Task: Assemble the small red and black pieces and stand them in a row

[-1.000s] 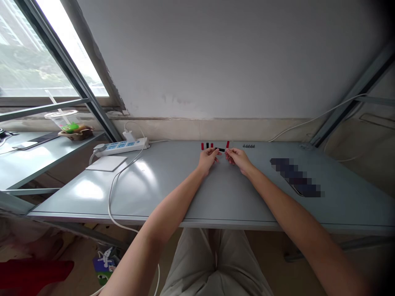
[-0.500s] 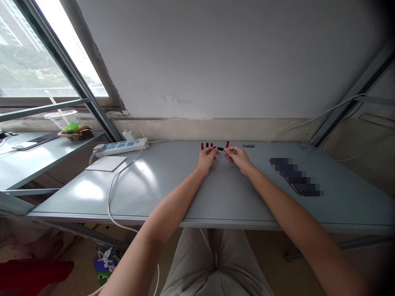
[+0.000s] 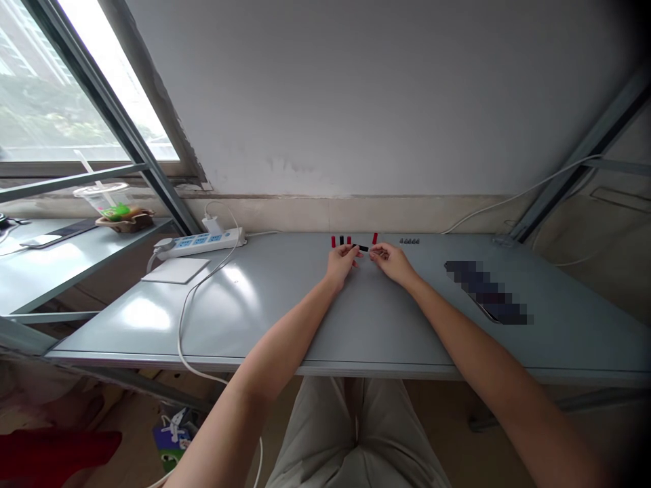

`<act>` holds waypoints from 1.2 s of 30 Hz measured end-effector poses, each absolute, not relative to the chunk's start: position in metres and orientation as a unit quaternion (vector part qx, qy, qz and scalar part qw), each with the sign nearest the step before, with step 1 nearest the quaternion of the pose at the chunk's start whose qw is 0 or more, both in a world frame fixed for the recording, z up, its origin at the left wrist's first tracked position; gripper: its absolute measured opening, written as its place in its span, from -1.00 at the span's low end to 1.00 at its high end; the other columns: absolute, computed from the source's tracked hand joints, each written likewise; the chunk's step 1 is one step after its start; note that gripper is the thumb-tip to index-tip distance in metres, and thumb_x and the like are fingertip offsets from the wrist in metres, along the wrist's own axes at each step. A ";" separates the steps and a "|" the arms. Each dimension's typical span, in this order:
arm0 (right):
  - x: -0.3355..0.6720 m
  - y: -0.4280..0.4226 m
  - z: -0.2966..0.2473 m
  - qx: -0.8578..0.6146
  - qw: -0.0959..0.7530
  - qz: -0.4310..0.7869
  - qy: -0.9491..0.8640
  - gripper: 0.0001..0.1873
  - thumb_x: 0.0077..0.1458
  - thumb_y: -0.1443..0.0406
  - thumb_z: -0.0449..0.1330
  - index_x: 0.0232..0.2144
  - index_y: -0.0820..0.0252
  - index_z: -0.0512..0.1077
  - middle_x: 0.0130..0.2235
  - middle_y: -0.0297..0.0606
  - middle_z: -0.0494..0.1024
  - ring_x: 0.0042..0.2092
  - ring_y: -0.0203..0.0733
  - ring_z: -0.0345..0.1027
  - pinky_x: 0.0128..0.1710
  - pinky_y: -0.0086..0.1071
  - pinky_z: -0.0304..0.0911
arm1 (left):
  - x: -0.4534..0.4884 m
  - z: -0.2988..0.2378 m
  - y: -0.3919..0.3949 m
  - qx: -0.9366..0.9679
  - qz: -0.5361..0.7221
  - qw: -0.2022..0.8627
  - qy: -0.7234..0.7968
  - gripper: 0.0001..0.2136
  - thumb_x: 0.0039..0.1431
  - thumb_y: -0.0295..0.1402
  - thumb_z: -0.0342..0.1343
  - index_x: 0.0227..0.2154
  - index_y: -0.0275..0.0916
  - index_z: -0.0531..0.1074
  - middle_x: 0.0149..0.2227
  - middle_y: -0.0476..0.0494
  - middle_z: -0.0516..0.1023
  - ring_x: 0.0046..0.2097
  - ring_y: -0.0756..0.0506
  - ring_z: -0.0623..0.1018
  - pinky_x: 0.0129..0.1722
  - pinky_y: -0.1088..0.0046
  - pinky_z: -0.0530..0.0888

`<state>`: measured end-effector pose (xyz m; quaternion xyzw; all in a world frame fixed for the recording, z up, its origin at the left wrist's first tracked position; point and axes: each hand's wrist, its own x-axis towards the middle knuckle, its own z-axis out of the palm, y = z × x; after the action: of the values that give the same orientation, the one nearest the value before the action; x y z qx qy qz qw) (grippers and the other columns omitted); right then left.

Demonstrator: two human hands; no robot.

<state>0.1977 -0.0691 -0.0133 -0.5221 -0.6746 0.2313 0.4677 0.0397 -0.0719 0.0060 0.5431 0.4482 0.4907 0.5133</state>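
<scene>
Both my hands rest far out on the grey table. My left hand pinches a small black piece at its fingertips. My right hand is closed in a pinch on something thin I cannot make out, its tip almost touching the black piece. Behind the hands stand small upright pieces: red and black ones in a short row and a single red one. A row of tiny dark grey parts lies to the right of them.
A white power strip with a plugged charger and white cable sits at the back left, a white pad in front of it. A blurred-out dark object lies at the right. A side table holds a drink cup.
My right hand has moved slightly left, bringing its pinched fingertips close to the black piece in my left hand. The upright pieces have not moved.
</scene>
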 end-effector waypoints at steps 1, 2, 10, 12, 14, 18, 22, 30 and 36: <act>0.199 -0.070 -0.013 -0.527 0.453 0.198 -0.691 -0.79 -0.02 0.18 0.12 -0.33 0.15 0.40 -0.33 -0.23 0.49 -0.41 -0.27 0.28 -0.35 -0.34 0.22 | 0.040 0.006 -0.072 0.542 0.489 0.513 0.451 -0.78 0.02 -0.25 0.07 -0.33 -0.30 0.42 -0.32 -0.16 0.53 -0.57 0.11 0.32 -0.58 0.57 0.23; 0.199 -0.070 -0.012 -0.531 0.437 0.169 -0.706 -0.80 -0.01 0.20 0.11 -0.32 0.15 0.41 -0.31 -0.23 0.49 -0.40 -0.26 0.28 -0.32 -0.33 0.21 | 0.040 0.007 -0.072 0.541 0.488 0.512 0.456 -0.79 0.02 -0.26 0.07 -0.34 -0.30 0.41 -0.33 -0.16 0.53 -0.58 0.12 0.32 -0.57 0.57 0.24; 0.201 -0.075 -0.007 -0.525 0.374 0.088 -0.760 -0.76 0.05 0.22 0.06 -0.24 0.12 0.43 -0.23 -0.21 0.48 -0.34 -0.22 0.29 -0.25 -0.32 0.18 | 0.040 0.006 -0.070 0.529 0.492 0.513 0.465 -0.83 0.02 -0.29 0.08 -0.38 -0.29 0.41 -0.37 -0.13 0.52 -0.58 0.11 0.31 -0.49 0.52 0.31; 0.202 -0.075 -0.007 -0.525 0.369 0.081 -0.763 -0.77 0.04 0.22 0.07 -0.25 0.12 0.43 -0.24 -0.21 0.47 -0.32 -0.20 0.29 -0.24 -0.32 0.18 | 0.040 0.006 -0.070 0.529 0.493 0.512 0.464 -0.83 0.02 -0.29 0.08 -0.37 -0.29 0.41 -0.37 -0.13 0.52 -0.58 0.11 0.31 -0.48 0.51 0.32; 0.204 -0.073 -0.009 -0.535 0.363 0.075 -0.759 -0.77 0.04 0.23 0.08 -0.26 0.12 0.44 -0.24 -0.20 0.46 -0.30 -0.19 0.29 -0.23 -0.31 0.17 | 0.039 0.006 -0.069 0.529 0.496 0.507 0.466 -0.82 0.02 -0.27 0.07 -0.37 -0.28 0.41 -0.36 -0.13 0.52 -0.58 0.11 0.32 -0.47 0.51 0.32; 0.208 -0.072 -0.011 -0.560 0.351 0.058 -0.748 -0.80 0.01 0.25 0.10 -0.30 0.11 0.46 -0.27 -0.19 0.44 -0.29 -0.18 0.28 -0.22 -0.29 0.16 | 0.037 0.006 -0.067 0.516 0.510 0.482 0.491 -0.81 0.06 -0.27 0.03 -0.34 -0.28 0.40 -0.34 -0.14 0.52 -0.58 0.10 0.33 -0.47 0.50 0.33; 0.208 -0.073 -0.010 -0.571 0.382 0.061 -0.724 -0.81 -0.01 0.24 0.13 -0.33 0.14 0.48 -0.30 -0.19 0.42 -0.30 -0.19 0.28 -0.21 -0.29 0.17 | 0.036 0.001 -0.062 0.571 0.494 0.419 0.504 -0.82 0.06 -0.30 0.03 -0.32 -0.29 0.40 -0.35 -0.17 0.52 -0.50 0.04 0.40 -0.44 0.49 0.34; 0.198 -0.076 -0.005 -0.556 0.397 0.169 -0.710 -0.78 -0.08 0.21 0.17 -0.36 0.17 0.50 -0.43 -0.27 0.46 -0.39 -0.24 0.26 -0.32 -0.34 0.20 | 0.039 -0.011 -0.067 0.752 0.412 0.257 0.446 -0.82 0.06 -0.36 0.02 -0.28 -0.20 0.45 -0.30 -0.14 0.52 -0.36 -0.04 0.45 -0.26 0.45 0.34; 0.196 -0.076 -0.011 -0.533 0.390 0.194 -0.725 -0.82 -0.09 0.23 0.16 -0.40 0.17 0.48 -0.47 -0.30 0.46 -0.44 -0.27 0.24 -0.38 -0.37 0.17 | 0.039 -0.013 -0.070 0.798 0.361 0.195 0.441 -0.74 0.10 -0.37 -0.03 -0.15 -0.18 0.43 -0.25 -0.19 0.53 -0.30 -0.11 0.48 -0.20 0.37 0.35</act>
<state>0.1961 -0.0762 -0.0111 -0.5335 -0.7250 0.1935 0.3903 0.0388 -0.0704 -0.0131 0.7979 0.4414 0.3611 0.1950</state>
